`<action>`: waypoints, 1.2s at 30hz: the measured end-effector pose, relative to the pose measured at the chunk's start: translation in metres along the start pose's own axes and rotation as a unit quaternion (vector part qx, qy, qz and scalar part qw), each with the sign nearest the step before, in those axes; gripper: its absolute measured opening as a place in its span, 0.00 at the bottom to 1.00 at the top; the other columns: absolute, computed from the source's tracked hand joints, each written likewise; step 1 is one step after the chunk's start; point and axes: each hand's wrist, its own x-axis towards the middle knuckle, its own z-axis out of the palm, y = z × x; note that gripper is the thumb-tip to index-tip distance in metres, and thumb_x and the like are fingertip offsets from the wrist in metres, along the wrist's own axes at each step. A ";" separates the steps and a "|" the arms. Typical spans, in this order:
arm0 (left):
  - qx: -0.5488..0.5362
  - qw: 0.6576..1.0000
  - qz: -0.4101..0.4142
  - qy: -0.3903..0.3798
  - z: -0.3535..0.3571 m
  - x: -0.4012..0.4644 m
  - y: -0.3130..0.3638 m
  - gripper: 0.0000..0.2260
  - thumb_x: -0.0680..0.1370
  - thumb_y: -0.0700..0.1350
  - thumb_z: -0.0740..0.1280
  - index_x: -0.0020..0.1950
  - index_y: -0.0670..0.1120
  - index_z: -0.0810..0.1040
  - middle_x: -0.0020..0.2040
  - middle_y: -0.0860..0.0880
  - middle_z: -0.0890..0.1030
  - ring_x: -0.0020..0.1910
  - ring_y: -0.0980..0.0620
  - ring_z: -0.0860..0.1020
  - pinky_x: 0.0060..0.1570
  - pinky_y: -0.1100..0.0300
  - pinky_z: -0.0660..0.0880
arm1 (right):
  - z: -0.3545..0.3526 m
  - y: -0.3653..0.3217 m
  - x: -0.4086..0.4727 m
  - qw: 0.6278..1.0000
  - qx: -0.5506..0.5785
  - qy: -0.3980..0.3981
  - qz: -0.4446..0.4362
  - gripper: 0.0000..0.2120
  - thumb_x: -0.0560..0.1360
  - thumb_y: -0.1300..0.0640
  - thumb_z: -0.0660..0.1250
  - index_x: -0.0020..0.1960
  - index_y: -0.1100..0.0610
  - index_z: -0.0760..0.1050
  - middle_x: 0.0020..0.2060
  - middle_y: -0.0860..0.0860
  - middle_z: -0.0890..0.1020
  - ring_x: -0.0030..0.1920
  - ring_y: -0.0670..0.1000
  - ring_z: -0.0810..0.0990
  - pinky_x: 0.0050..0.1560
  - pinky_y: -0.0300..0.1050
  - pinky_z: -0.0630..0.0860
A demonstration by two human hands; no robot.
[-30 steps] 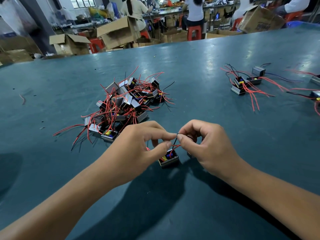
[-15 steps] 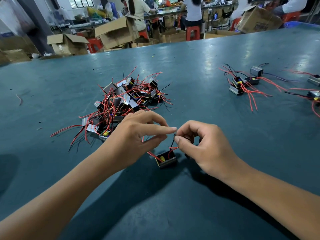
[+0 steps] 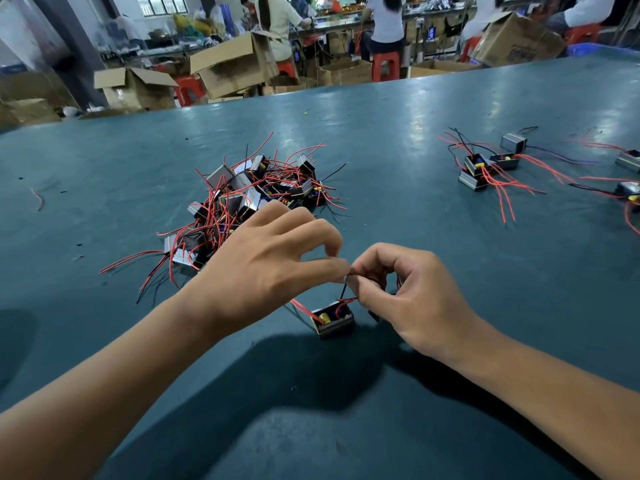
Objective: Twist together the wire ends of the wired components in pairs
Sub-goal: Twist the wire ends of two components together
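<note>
A small black boxed component (image 3: 333, 318) with a yellow part inside sits on the green table just below my fingertips. Red and black wires rise from it. My left hand (image 3: 263, 268) pinches the wire ends between thumb and forefinger, its other fingers curled above. My right hand (image 3: 412, 299) pinches the same wire ends from the right, fingertip to fingertip with the left. A second component under my right palm is mostly hidden.
A heap of several like components with red and black wires (image 3: 249, 199) lies behind my left hand. A smaller group (image 3: 485, 168) lies at the right, with more at the right edge (image 3: 628, 188). Cardboard boxes (image 3: 239, 64) and seated people are beyond the table's far edge.
My left hand has rotated, its fingers lifting and spreading above the pinch. Both hands stay joined at the wire ends over the component.
</note>
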 end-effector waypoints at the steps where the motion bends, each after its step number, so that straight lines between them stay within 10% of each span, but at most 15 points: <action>1: 0.003 1.000 0.004 -0.004 0.000 0.000 -0.001 0.09 0.81 0.37 0.66 0.51 0.49 0.84 0.49 0.47 0.80 0.42 0.45 0.76 0.42 0.50 0.71 | 0.000 0.000 0.000 1.000 0.002 -0.001 -0.002 0.07 0.74 0.67 0.71 0.39 0.58 0.78 0.27 0.44 0.72 0.28 0.42 0.70 0.33 0.29 0.65; 21: -0.108 0.986 -0.107 -0.075 0.009 0.006 0.012 0.12 0.84 0.49 0.58 0.49 0.44 0.78 0.46 0.47 0.76 0.44 0.46 0.73 0.46 0.48 0.73 | 0.002 0.000 -0.002 0.998 -0.046 0.001 -0.042 0.10 0.73 0.64 0.71 0.37 0.52 0.76 0.29 0.42 0.73 0.32 0.42 0.71 0.36 0.34 0.68; 36: -0.321 0.855 -0.389 -0.121 0.003 0.013 0.043 0.10 0.83 0.46 0.58 0.42 0.49 0.69 0.37 0.55 0.70 0.37 0.59 0.68 0.36 0.66 0.63 | 0.005 -0.002 -0.003 0.998 -0.041 0.005 -0.037 0.04 0.72 0.59 0.69 0.38 0.55 0.77 0.30 0.45 0.74 0.33 0.44 0.73 0.35 0.34 0.69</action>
